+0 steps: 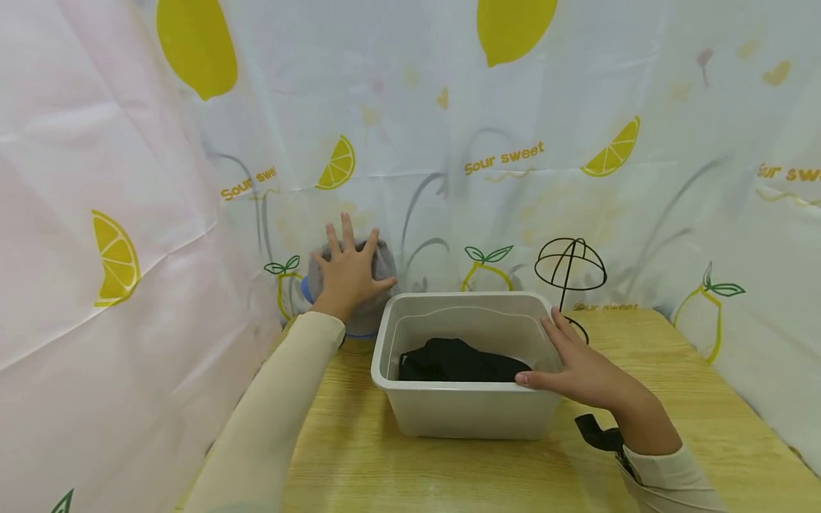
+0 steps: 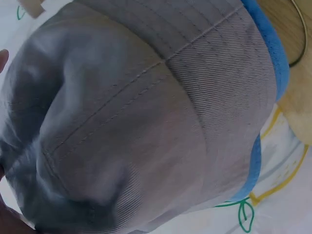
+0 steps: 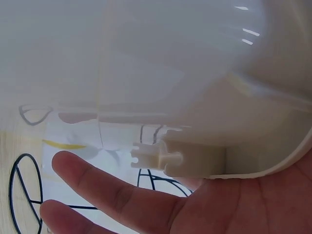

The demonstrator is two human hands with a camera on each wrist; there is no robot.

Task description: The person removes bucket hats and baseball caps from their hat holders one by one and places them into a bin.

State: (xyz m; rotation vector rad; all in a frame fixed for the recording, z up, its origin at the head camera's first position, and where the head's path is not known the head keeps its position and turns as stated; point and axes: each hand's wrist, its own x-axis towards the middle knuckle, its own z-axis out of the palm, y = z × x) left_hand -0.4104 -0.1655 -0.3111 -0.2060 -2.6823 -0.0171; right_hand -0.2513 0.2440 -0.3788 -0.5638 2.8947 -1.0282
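Note:
In the head view, my left hand is spread over a grey bucket hat with blue edging, at the back left. The hat fills the left wrist view; only bits of the hand show at its left edge. My right hand rests at the front right corner of a white plastic bin. Its thumb lies on the rim, and the other fingers extend along the right side. Up close in the right wrist view, straight fingers reach past the bin's edge. A black cloth item lies inside the bin.
Behind the bin's right side stands a black wire dome-shaped stand. The wooden table meets lemon-printed curtains at the back and sides. Under the hat, a round tan base shows.

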